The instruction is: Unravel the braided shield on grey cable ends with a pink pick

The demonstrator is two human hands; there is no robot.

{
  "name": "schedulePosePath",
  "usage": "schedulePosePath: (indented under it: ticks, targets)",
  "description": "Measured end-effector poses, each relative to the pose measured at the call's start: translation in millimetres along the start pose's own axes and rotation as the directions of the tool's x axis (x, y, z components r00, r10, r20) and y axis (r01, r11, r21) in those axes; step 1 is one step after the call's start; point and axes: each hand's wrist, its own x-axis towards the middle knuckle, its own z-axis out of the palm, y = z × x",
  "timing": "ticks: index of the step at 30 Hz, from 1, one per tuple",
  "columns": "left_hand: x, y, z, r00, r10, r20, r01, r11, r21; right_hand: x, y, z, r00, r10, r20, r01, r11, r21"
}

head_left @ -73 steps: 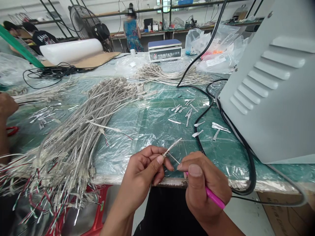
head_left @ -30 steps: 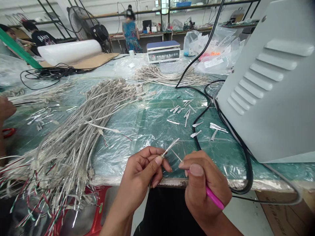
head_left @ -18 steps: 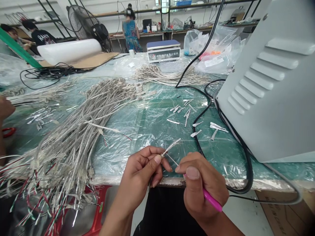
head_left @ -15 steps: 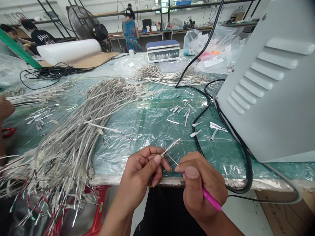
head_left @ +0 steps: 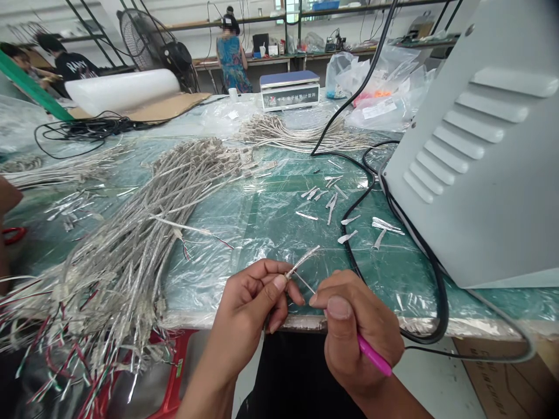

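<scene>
Between the thumb and fingers of my left hand [head_left: 257, 297] is pinched the end of a cable [head_left: 303, 260], its silvery braided strands fanning out to the upper right. My right hand [head_left: 358, 326] is closed around a thin metal pick with a pink handle [head_left: 374, 356]. The pick's slim shaft slants up-left, its tip at the cable end just beyond my left thumb. Whether the tip is in the braid or only against it I cannot tell. Left of my hands lies a large bundle of clear-jacketed cables [head_left: 144, 215], with red, green, white and black wire ends hanging over the table edge.
Foil scraps [head_left: 332, 203] lie ahead of my hands. A grey vented machine housing [head_left: 484, 157] stands at right, with a black cable [head_left: 349, 256] looping beside it. Further back are a counting scale [head_left: 290, 90] and another cable bundle [head_left: 301, 134]. A co-worker's arm [head_left: 7, 198] shows at far left.
My hands, the cable and the pick are almost unmoved; the pick's handle has shifted very slightly. At the far left, the co-worker's hand has moved.
</scene>
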Motion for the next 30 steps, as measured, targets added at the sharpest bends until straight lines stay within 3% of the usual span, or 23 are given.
schedulePosePath:
  ticks: [30]
  targets:
    - [-0.4, 1.3, 0.7, 1.000, -0.007, -0.008, 0.007, 0.999, 0.032, -1.2, 0.1, 0.5, 0.999, -0.031, -0.019, 0.031, 0.999, -0.012]
